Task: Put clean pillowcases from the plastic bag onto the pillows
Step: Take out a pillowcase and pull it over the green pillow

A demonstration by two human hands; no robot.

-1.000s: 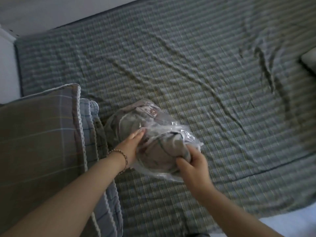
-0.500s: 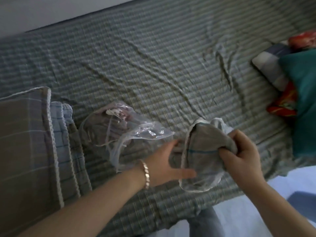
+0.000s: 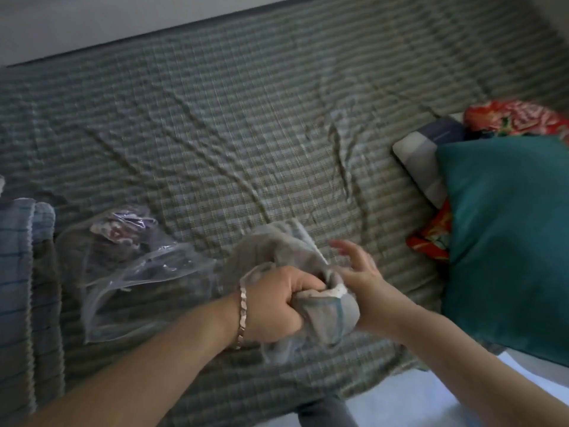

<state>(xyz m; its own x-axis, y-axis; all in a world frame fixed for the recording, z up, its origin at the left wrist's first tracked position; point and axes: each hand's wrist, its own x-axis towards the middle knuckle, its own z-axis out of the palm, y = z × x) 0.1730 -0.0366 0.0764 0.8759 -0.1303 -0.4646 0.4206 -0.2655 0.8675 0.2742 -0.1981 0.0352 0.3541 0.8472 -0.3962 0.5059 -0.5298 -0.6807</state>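
Your left hand [image 3: 277, 306] is clenched around a bunched grey pillowcase with a pale trimmed edge [image 3: 335, 315]. It holds the pillowcase just above the near side of the bed, over the green-grey checked sheet [image 3: 246, 134]. Your right hand [image 3: 358, 274] is open, with fingers spread and its palm side at the right of the bundle. The blur hides whether it presses the cloth or only brushes it. The clear crumpled plastic bag [image 3: 138, 272] lies on the bed to your left, with more folded cloth inside.

The coming move turns on direction, because the pillows lie to your right, well apart from the bag. The large teal pillow [image 3: 508, 241] is the closest, and its long axis runs from you toward the wall. A grey-and-white striped pillow [image 3: 421, 161] sits partly under its far end. Of your 2 hands, the right is nearer to both pillows.

The pillowcase is a wad with no opening showing. You will likely need to shake it out, find its mouth, and line that mouth up with the teal pillow's near short end.
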